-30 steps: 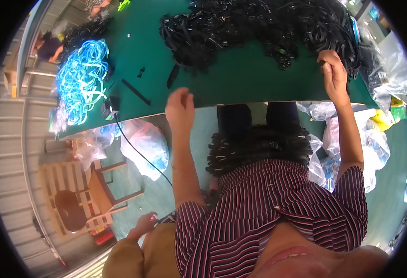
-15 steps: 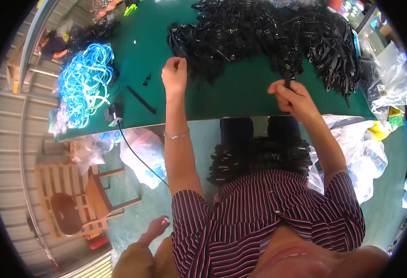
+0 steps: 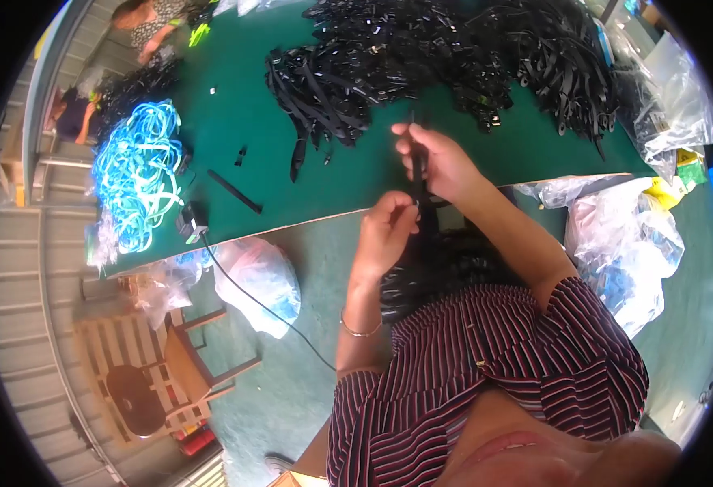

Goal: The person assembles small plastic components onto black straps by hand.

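Near the front edge of the green table, a black strap (image 3: 419, 169) runs upright between my two hands. Higher up, my right hand (image 3: 447, 165) closes its fingers around the strap, with a short end poking out above. My left hand (image 3: 385, 235) pinches the lower part, close to my body. Past my hands lies a large heap of black straps with buckles (image 3: 409, 57). A bundle of dark straps (image 3: 445, 272) rests on my lap, partly hidden by my hands. Any buckle on the held strap is too small to tell.
A tangle of blue and white straps (image 3: 137, 174) lies at the left, beside a small black box (image 3: 192, 221) with a cable. One loose black strap (image 3: 234, 191) lies nearby. Plastic bags (image 3: 624, 252) hang at the right. Another person (image 3: 157, 24) is at the far left.
My left hand has come down and right, away from the heap, to the strap. My right hand has moved left with the strap in it. Both hands are now close together.
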Available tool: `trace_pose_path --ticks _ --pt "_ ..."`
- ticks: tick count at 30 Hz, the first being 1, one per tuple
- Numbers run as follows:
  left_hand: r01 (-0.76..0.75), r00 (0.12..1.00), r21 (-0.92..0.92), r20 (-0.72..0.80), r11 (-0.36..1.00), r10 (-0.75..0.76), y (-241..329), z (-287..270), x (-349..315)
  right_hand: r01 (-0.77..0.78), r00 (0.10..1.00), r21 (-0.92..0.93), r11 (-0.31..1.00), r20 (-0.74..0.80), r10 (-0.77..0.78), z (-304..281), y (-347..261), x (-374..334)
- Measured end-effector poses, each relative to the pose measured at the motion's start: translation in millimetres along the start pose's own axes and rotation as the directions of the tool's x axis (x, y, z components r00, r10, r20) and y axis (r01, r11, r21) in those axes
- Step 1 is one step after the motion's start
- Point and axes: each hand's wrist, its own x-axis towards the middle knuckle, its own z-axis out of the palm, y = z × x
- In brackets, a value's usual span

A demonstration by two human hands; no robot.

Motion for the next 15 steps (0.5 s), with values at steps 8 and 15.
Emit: trace_pose_path --ticks 8,15 --pt "-0.296 0.954 0.324 0.149 0.899 0.260 15 24 54 0.201 0.972 -0.154 0.967 -0.092 -0.216 -20 -45 -78" --pt "-0.215 0.922 0.686 -0.093 0.695 0.376 -6 77 164 0.204 0.972 -0.264 0.943 -0.062 -0.228 -35 -59 -113"
